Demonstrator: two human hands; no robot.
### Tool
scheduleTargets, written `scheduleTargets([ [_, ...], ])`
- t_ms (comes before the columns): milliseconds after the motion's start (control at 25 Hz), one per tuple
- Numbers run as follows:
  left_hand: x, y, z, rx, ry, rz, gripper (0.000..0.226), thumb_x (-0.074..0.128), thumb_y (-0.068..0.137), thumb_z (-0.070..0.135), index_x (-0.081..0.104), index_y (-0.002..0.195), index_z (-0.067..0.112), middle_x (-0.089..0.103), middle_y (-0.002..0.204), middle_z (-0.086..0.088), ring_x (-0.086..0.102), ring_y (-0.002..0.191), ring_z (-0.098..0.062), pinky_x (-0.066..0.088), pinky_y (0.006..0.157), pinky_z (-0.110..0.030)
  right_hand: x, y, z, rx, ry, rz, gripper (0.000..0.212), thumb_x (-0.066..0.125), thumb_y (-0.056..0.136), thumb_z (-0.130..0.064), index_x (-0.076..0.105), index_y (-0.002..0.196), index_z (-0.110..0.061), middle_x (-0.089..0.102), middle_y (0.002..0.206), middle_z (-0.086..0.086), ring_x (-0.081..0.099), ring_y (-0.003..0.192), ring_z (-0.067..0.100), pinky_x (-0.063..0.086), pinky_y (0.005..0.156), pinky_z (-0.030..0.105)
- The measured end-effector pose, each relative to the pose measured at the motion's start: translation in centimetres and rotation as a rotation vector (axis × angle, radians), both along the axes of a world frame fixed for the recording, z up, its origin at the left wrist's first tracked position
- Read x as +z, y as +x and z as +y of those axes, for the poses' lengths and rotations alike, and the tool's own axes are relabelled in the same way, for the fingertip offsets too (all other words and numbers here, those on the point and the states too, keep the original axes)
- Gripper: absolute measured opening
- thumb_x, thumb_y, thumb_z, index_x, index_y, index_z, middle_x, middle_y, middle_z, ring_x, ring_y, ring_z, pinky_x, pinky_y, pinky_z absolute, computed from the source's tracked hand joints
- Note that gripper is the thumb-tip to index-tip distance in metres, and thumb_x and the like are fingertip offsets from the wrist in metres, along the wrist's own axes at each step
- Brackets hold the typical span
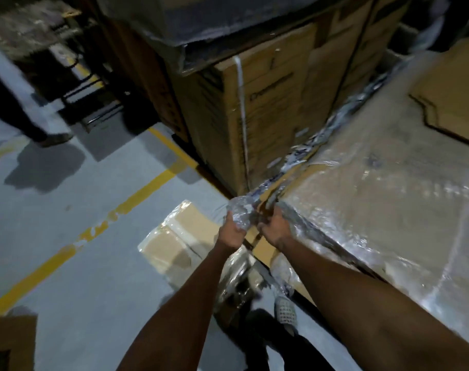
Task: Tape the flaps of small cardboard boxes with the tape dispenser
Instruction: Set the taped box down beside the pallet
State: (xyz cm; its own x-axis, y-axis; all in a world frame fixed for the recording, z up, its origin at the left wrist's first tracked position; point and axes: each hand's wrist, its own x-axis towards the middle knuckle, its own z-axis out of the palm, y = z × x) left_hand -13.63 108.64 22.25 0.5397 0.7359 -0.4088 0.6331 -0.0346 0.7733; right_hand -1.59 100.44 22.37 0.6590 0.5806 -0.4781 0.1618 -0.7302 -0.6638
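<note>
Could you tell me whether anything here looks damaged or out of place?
Yes: the plastic wrap on the large box is torn and bunched along its edge, both hands gripping it. A small box lies askew on the floor. No tape dispenser shows.

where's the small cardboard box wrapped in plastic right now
In the head view the small plastic-wrapped cardboard box lies on the grey floor, lower centre, just left of the left hand and right of the yellow floor line.

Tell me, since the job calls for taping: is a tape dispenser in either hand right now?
No: the left hand and the right hand both grip clear plastic wrap at the corner of a large wrapped carton, with no dispenser visible.
</note>
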Motion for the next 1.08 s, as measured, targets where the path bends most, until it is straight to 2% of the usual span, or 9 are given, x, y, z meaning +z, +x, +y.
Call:
scheduleTargets([
  [120, 0.7, 3.6, -2.9, -0.230, -0.011, 0.017, 0.075, 0.054, 0.091, -0.001, 0.015, 0.154, 0.010, 0.065, 0.088, -0.008, 0.059, 0.073, -0.014, 0.040, 0.055, -0.005, 1.0, 1.5, -5.1, -0.197, 0.073, 0.004, 0.070, 0.060, 0.089, -0.015, 0.023, 0.148, -0.007, 0.053, 0.132, 0.020, 0.054, 0.118, 0.035, 0.044, 0.094, 0.036],
  [200, 1.0, 6.7, -6.1, -0.353, -0.011, 0.032, 0.079, 0.054, 0.090, -0.002, 0.010, 0.155, 0.009, 0.064, 0.077, -0.004, 0.052, 0.062, -0.009, 0.040, 0.050, -0.007, 1.8, 2.5, -9.2, -0.322, 0.088, 0.023, 0.078, 0.059, 0.090, -0.014, 0.012, 0.153, -0.008, 0.057, 0.129, 0.021, 0.056, 0.115, 0.036, 0.044, 0.083, 0.029],
  [320, 1.1, 11.0, -12.8, -0.544, -0.047, 0.015, 0.077, 0.053, 0.092, 0.001, 0.011, 0.155, 0.015, 0.063, 0.073, -0.002, 0.056, 0.065, -0.016, 0.048, 0.062, -0.024, 2.9, 3.5, -16.7, -0.553, 0.107, 0.029, 0.080, 0.059, 0.092, -0.014, 0.008, 0.154, -0.010, 0.059, 0.124, 0.021, 0.058, 0.112, 0.035, 0.046, 0.083, 0.031],
  [440, 1.7, 13.9, -21.1, -0.771, -0.034, 0.020, 0.068, 0.053, 0.093, 0.001, 0.017, 0.147, 0.024, 0.064, 0.079, -0.004, 0.057, 0.068, -0.014, 0.045, 0.060, -0.016, 3.6, 4.0, -24.9, -0.789, 0.152, 0.042, 0.084, 0.063, 0.090, -0.018, 0.009, 0.154, -0.013, 0.056, 0.129, 0.021, 0.055, 0.117, 0.035, 0.046, 0.091, 0.036],
  [600, 2.8, 16.2, -32.9, -0.972, -0.009, 0.020, 0.080, 0.057, 0.093, 0.010, 0.007, 0.156, 0.015, 0.071, 0.092, -0.011, 0.062, 0.083, -0.023, 0.047, 0.072, -0.027, 4.1, 2.9, -37.6, -1.024, 0.181, 0.039, 0.083, 0.060, 0.091, -0.020, 0.007, 0.154, -0.013, 0.052, 0.134, 0.020, 0.052, 0.120, 0.035, 0.045, 0.089, 0.035],
  [720, 3.7, 15.7, -42.6, -1.119, -0.034, -0.005, 0.079, 0.055, 0.094, 0.008, 0.006, 0.156, 0.012, 0.069, 0.090, -0.013, 0.060, 0.076, -0.019, 0.045, 0.066, -0.024, 4.3, 0.4, -47.5, -1.171, 0.182, 0.025, 0.083, 0.058, 0.093, -0.018, 0.003, 0.155, -0.013, 0.047, 0.141, 0.020, 0.048, 0.126, 0.033, 0.045, 0.098, 0.036],
  [800, 3.9, 14.9, -48.9, -1.222, -0.031, 0.004, 0.081, 0.055, 0.093, 0.006, 0.004, 0.155, 0.010, 0.069, 0.091, -0.014, 0.061, 0.076, -0.019, 0.045, 0.062, -0.018, 4.6, -1.9, -53.4, -1.248, 0.166, 0.003, 0.082, 0.058, 0.093, -0.018, 0.003, 0.155, -0.009, 0.052, 0.137, 0.019, 0.051, 0.123, 0.032, 0.045, 0.095, 0.032],
  [920, 2.7, 14.0, -58.1, -1.307, -0.056, 0.013, 0.095, 0.058, 0.078, 0.025, 0.006, 0.157, 0.013, 0.071, 0.097, -0.015, 0.066, 0.087, -0.030, 0.053, 0.080, -0.036, 4.8, -5.6, -62.0, -1.357, 0.109, -0.044, 0.079, 0.055, 0.093, -0.019, 0.006, 0.154, -0.008, 0.053, 0.136, 0.018, 0.052, 0.122, 0.032, 0.042, 0.085, 0.026],
  [1080, 2.1, 11.3, -68.1, -1.470, -0.096, 0.018, 0.085, 0.060, 0.088, 0.019, 0.010, 0.156, 0.015, 0.069, 0.083, -0.011, 0.058, 0.074, -0.019, 0.045, 0.071, -0.034, 3.9, -9.4, -70.9, -1.503, 0.074, -0.028, 0.069, 0.056, 0.092, -0.021, 0.023, 0.150, -0.006, 0.053, 0.136, 0.019, 0.050, 0.124, 0.034, 0.044, 0.092, 0.033],
])
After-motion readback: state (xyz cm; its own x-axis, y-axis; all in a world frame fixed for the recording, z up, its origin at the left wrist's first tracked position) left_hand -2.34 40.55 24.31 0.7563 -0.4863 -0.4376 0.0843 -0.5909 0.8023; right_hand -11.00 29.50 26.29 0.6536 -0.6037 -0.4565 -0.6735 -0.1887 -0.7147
